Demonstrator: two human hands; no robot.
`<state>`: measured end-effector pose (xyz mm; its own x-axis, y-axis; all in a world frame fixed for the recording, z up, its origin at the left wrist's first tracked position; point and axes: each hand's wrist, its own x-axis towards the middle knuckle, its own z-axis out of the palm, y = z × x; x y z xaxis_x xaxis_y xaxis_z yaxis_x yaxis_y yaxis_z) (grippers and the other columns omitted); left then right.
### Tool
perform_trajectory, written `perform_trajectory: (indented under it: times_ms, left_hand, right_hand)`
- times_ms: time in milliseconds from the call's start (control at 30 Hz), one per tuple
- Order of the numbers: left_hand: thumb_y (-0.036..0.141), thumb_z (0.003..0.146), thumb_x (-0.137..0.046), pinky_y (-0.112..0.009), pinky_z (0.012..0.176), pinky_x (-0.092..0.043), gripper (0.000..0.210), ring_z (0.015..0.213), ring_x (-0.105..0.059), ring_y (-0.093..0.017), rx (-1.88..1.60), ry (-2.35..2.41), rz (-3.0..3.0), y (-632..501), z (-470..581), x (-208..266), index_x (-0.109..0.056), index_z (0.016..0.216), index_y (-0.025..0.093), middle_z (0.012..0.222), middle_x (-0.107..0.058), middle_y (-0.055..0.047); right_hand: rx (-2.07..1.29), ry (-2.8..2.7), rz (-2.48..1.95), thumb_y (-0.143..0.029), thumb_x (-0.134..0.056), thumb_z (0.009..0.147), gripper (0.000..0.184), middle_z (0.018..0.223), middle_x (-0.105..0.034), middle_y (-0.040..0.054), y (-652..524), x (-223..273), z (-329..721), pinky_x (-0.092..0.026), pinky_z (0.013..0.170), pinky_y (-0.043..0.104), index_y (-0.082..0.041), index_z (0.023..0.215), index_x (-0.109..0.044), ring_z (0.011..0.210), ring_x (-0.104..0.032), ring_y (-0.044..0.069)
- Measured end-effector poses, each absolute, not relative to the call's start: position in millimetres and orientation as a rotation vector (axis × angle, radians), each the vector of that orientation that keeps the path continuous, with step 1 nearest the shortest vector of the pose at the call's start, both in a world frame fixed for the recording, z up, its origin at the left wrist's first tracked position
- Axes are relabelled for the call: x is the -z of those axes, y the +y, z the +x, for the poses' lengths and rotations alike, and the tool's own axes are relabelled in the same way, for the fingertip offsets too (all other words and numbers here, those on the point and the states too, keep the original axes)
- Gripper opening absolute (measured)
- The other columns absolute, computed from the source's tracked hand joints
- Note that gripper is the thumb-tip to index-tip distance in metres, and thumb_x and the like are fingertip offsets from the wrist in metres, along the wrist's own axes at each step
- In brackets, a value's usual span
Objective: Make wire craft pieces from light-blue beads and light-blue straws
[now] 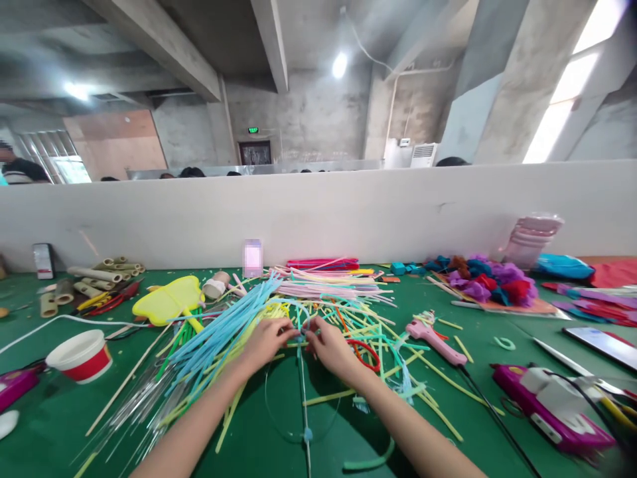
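Wire stem point(305, 398) with a blue knot point(307, 435) runs from 6 o'clock up between both hands. Left hand point(271, 337) and right hand point(329, 346): fingertips pinched closed on its far end. Blue pipe cleaners point(226, 325) at 9, pink glue gun point(438, 341) at 3, pink pipe cleaners point(326, 289) at 12, farther.

paper cup point(94, 364), left | bamboo tubes point(94, 272), back left | purple power strip point(528, 403), right | pale partition point(323, 212), behind

Fuzzy, matt blue stems point(229, 322) — smooth plastic on the glue gun point(438, 344), rough concrete on the wall point(318, 119)
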<state>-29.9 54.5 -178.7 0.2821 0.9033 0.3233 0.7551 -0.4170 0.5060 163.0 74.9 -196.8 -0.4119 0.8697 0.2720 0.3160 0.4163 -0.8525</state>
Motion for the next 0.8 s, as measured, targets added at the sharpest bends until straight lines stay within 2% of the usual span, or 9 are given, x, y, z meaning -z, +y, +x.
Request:
perform_trajectory:
  times_ms: [133, 267, 333, 500, 567, 667, 800]
  left_hand:
    - [0.043, 0.102, -0.043, -0.028, 0.066, -0.043, 0.039, 0.070, -0.061, -0.019, -0.813, 1.526, 2.354, 50.2, -31.9, 201.8, -0.065, 0.080, 0.019, 0.074, -0.069, -0.002]
    - [0.032, 0.104, -0.039, -0.031, 0.083, -0.047, 0.031, 0.090, -0.064, -0.021, -0.833, 1.487, 2.396, 47.4, -36.1, 210.1, -0.066, 0.096, 0.020, 0.096, -0.070, -0.007]
    - [0.031, 0.103, -0.040, -0.033, 0.085, -0.047, 0.029, 0.093, -0.063, -0.021, -0.842, 1.480, 2.412, 46.7, -38.6, 212.1, -0.067, 0.097, 0.021, 0.101, -0.068, -0.008]
    - [0.034, 0.100, -0.047, -0.035, 0.085, -0.045, 0.028, 0.088, -0.060, -0.023, -0.863, 1.528, 2.383, 47.0, -39.7, 211.6, -0.067, 0.087, 0.019, 0.093, -0.065, -0.008]
    - [0.037, 0.100, -0.047, -0.035, 0.083, -0.045, 0.030, 0.085, -0.060, -0.022, -0.868, 1.544, 2.330, 46.8, -37.5, 209.3, -0.066, 0.085, 0.019, 0.088, -0.067, -0.007]
    - [0.043, 0.099, -0.047, -0.030, 0.071, -0.046, 0.036, 0.072, -0.060, -0.019, -0.853, 1.540, 2.207, 46.9, -35.3, 204.9, -0.066, 0.081, 0.018, 0.077, -0.068, -0.004]
    - [0.047, 0.093, -0.056, -0.027, 0.066, -0.050, 0.035, 0.073, -0.068, -0.019, -0.770, 1.424, 2.082, 49.4, -40.1, 200.5, -0.072, 0.092, 0.016, 0.083, -0.076, -0.004]
  right_hand:
    - [-0.820, -1.987, -1.037, -0.011, -0.046, 0.093, 0.016, 0.072, -0.061, 0.0012, 74.4, 210.2, 160.8, -0.046, 0.058, 0.028, -0.021, 0.083, -0.053, 0.058, -0.063, 0.017]
    - [-0.721, -2.021, -1.064, -0.013, -0.045, 0.096, 0.018, 0.090, -0.063, 0.0070, 80.6, 218.2, 161.5, -0.048, 0.064, 0.028, -0.020, 0.083, -0.056, 0.068, -0.064, 0.017]
    - [-0.678, -2.044, -1.068, -0.012, -0.045, 0.096, 0.018, 0.093, -0.063, 0.0076, 82.2, 221.1, 161.6, -0.049, 0.069, 0.029, -0.019, 0.085, -0.057, 0.075, -0.064, 0.018]
    - [-0.586, -2.092, -1.082, -0.011, -0.048, 0.096, 0.017, 0.089, -0.066, 0.0073, 79.7, 223.2, 160.1, -0.046, 0.079, 0.031, -0.019, 0.084, -0.058, 0.085, -0.063, 0.021]
    - [-0.564, -2.115, -1.083, -0.013, -0.048, 0.097, 0.016, 0.087, -0.067, 0.0069, 77.5, 222.5, 159.7, -0.045, 0.078, 0.031, -0.019, 0.085, -0.058, 0.083, -0.062, 0.021]
    - [-0.530, -2.154, -1.085, -0.015, -0.048, 0.098, 0.016, 0.085, -0.067, 0.0063, 74.4, 221.1, 159.5, -0.044, 0.073, 0.029, -0.019, 0.086, -0.058, 0.078, -0.061, 0.020]
    - [-0.473, -2.195, -1.088, -0.015, -0.046, 0.099, 0.015, 0.088, -0.069, 0.0084, 70.7, 219.9, 159.3, -0.044, 0.074, 0.030, -0.019, 0.090, -0.058, 0.081, -0.061, 0.021]
